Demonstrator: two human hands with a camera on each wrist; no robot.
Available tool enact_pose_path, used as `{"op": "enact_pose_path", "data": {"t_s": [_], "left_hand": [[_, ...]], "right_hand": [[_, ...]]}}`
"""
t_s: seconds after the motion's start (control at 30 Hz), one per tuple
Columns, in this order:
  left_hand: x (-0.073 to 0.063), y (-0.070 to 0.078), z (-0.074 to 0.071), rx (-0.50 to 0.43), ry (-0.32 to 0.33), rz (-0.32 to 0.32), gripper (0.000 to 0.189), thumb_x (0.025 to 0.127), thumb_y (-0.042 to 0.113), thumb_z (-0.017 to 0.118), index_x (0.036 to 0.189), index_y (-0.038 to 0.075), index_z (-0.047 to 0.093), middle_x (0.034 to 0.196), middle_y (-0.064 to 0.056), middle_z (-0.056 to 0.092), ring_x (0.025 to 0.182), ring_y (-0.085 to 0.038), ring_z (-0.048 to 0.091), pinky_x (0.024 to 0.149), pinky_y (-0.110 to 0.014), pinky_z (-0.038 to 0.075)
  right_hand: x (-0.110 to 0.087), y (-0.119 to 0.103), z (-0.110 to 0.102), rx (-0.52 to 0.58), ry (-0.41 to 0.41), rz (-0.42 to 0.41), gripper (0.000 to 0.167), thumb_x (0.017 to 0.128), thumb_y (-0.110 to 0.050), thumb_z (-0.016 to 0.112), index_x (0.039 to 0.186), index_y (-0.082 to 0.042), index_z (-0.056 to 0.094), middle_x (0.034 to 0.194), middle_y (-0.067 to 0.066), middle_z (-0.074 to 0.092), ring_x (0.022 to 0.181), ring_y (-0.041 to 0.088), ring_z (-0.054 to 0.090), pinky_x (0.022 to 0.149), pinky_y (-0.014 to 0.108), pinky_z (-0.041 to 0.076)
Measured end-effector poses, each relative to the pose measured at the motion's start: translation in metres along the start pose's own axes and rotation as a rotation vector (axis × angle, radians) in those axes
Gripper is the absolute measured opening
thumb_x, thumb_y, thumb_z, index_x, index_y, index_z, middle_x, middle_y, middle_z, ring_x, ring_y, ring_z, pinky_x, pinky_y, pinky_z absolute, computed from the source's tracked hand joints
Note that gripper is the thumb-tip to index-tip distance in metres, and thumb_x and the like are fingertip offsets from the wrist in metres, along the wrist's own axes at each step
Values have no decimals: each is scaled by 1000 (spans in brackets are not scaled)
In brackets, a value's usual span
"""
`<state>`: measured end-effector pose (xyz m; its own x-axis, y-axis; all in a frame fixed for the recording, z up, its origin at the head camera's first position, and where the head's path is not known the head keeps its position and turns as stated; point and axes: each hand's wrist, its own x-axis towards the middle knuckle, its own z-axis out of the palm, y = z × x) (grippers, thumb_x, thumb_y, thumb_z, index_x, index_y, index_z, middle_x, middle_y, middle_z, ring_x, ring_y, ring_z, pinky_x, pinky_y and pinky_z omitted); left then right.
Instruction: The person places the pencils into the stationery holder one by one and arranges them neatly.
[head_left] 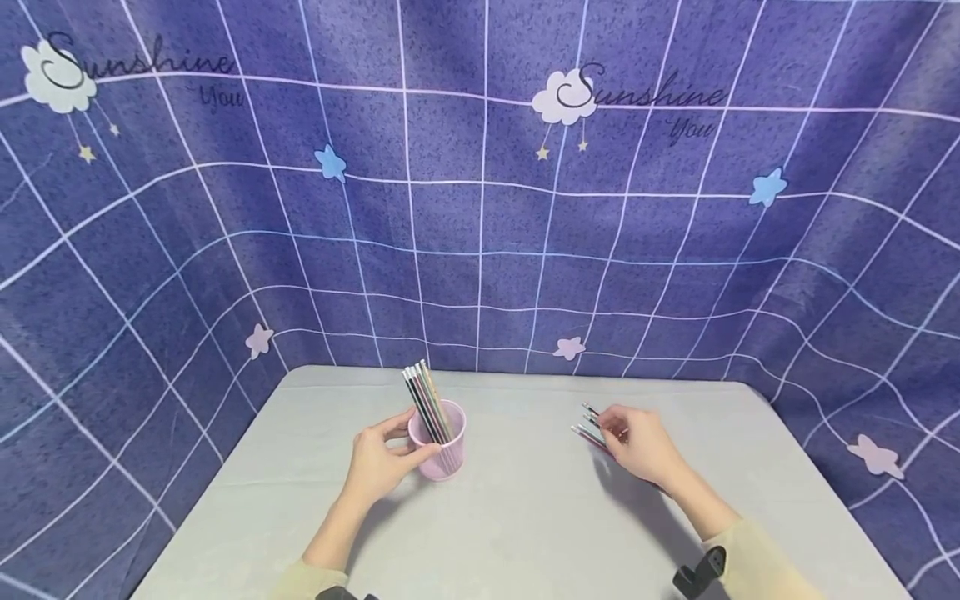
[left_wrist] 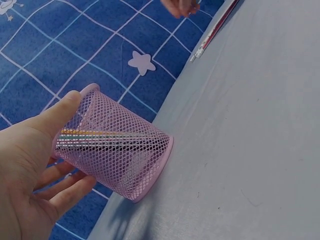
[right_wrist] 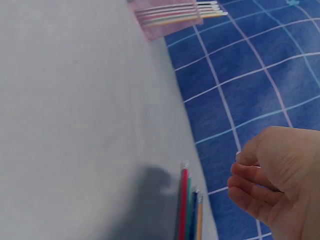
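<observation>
A pink mesh pencil cup (head_left: 438, 467) stands on the table at centre left, with several pencils (head_left: 426, 400) leaning in it, white ends up. My left hand (head_left: 381, 462) holds the cup near its rim, thumb on one side and fingers on the other; the left wrist view shows this grip on the mesh (left_wrist: 117, 145). To the right, my right hand (head_left: 641, 442) hovers over a small group of loose pencils (head_left: 592, 437), its fingers loosely bent. In the right wrist view those red, green, blue and orange pencils (right_wrist: 183, 205) lie apart from the fingers, and no pencil shows between them.
A pale grey cloth covers the table (head_left: 517, 500). Behind it and at both sides hangs a blue-purple curtain (head_left: 480, 208) with a grid, stars and clouds. Each forearm wears a dark strap device (head_left: 701, 573) at the sleeve.
</observation>
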<state>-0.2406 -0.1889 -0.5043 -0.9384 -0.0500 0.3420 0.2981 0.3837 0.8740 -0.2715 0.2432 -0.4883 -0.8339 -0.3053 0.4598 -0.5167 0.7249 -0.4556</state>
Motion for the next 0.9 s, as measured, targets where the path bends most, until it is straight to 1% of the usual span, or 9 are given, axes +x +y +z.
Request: {"op": "enact_pose_path", "data": {"t_s": [0.1,0.2,0.3,0.33,0.43,0.53,0.63,0.8,0.9], "left_hand": [[0,0,0,-9,-4,-4,76,73,20,100,137,-4,68,114,-24,79,107,-38,78,84,-44,71],[1,0,-1,-8,-4,-4,76,73,20,100,137,-4,67,114,-25,79,107,-39,78,83,-41,72],[1,1,-1,-4,-3,-5,76,73,19,100,137,-4,67,114,-24,79,107,-39,78,83,-39,72],[1,1,0,-2,-2,-5,76,73,19,101,137,-3,68,114,-23,79,107,-39,78,83,-39,71],[1,0,0,12,0,11,76,72,19,101,137,-2,68,115,-22,80,106,-38,78,84,-40,71],[2,-1,1,36,9,39,74,72,22,101,136,0,69,114,-20,80,105,-37,78,83,-41,72],[2,-2,2,55,18,67,72,74,23,100,135,2,70,115,-19,80,104,-37,79,83,-43,72],[-2,-4,4,55,32,61,73,71,25,102,134,5,70,118,-18,79,106,-37,78,85,-44,72],[-2,-4,4,57,39,50,78,69,27,103,136,5,68,121,-18,78,108,-36,77,86,-41,72]], "right_hand": [[-8,4,2,-50,7,-12,15,84,5,76,95,-6,76,80,-3,77,70,6,67,64,25,63],[-15,7,6,-95,7,-24,16,82,4,78,92,-7,76,76,-6,73,66,2,60,60,23,57],[-21,9,10,-135,-8,-26,16,81,4,80,87,-10,74,71,-9,68,63,-1,53,56,20,51],[-22,9,11,-151,-15,-28,16,80,4,80,85,-10,74,71,-9,67,63,-2,52,55,19,50],[-26,10,14,-206,-27,-31,18,79,4,82,82,-11,73,72,-6,67,64,1,55,56,22,54],[-26,11,15,-255,-30,-25,17,78,5,83,81,-9,73,75,-1,68,67,9,62,60,28,61],[-26,11,15,-294,-46,-9,17,78,3,84,79,-10,73,74,0,67,67,12,63,61,31,62],[-26,12,14,-318,-100,19,19,79,0,84,76,-12,70,67,-4,62,62,8,52,53,26,51],[-27,11,13,-311,-120,30,20,79,1,83,75,-12,69,65,-5,59,61,8,48,51,24,46]]}}
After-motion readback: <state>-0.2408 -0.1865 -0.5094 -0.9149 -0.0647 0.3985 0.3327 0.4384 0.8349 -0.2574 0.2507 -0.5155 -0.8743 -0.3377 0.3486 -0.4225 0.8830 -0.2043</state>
